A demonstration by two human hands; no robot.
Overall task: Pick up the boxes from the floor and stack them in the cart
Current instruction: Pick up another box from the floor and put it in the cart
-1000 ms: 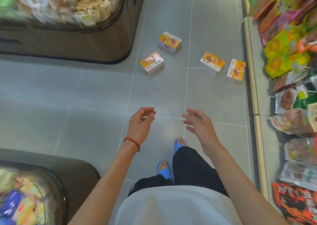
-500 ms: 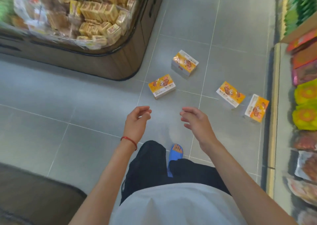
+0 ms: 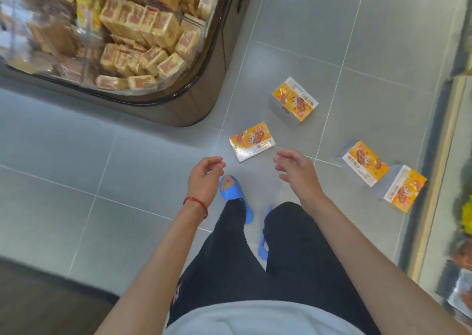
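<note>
While both arms stretch forward, left hand, red string bracelet on wrist, hangs with fingers loosely curled, holding nothing. Right hand likewise relaxed, fingers half bent, empty. Nearest yellow-orange cardboard box lies flat on grey tiled floor, just beyond and between hands, untouched. Second matching box farther ahead, near rounded corner of brown display bin. Third box and fourth box off right, close together, near shelf base. Blue slipper just beside left hand.
</note>
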